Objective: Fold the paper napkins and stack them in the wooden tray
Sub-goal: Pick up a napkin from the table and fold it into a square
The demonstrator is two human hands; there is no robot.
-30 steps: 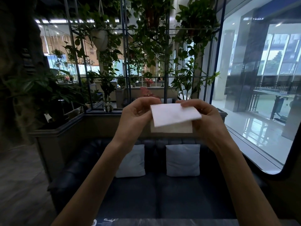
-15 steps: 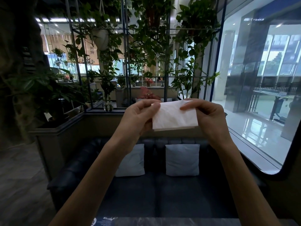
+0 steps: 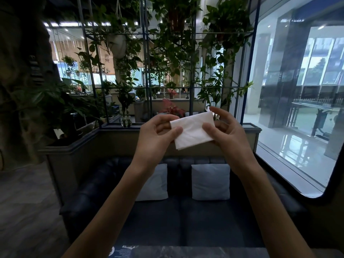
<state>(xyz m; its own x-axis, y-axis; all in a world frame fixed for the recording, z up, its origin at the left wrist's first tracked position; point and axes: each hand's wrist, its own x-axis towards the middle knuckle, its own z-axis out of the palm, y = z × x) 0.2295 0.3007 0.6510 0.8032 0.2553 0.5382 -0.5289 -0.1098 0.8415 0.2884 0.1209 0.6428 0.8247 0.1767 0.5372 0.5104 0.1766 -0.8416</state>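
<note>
Both hands raised before the camera, holding one folded white paper napkin (image 3: 192,130) between them in mid-air. Left hand (image 3: 156,138): narrow grip, the thumb pressed on the napkin's near face at its left edge, the fingers curled behind that edge. Right hand (image 3: 228,133): thumb laid on the napkin's near face toward its right side, index finger extended above the napkin's upper right corner, remaining fingers spread loosely behind the paper; this grip likewise pinches the napkin. The napkin is a rumpled rectangle, tilted so that its right end sits higher than its left, its lower left corner hanging free below the left thumb. It touches nothing but the two hands.

Below the napkin, well apart from it: a dark sofa (image 3: 178,220) carrying two pale cushions, one (image 3: 154,183) under the left wrist, partly hidden by the forearm, and one (image 3: 210,181) under the right wrist. Behind the napkin: a planter ledge (image 3: 249,127) and a metal trellis hung with climbing plants (image 3: 175,53). To the napkin's right: a large window (image 3: 297,90). Far below the napkin, at the bottom edge of the view: a strip of dark surface (image 3: 186,253). The wooden tray is outside the view.
</note>
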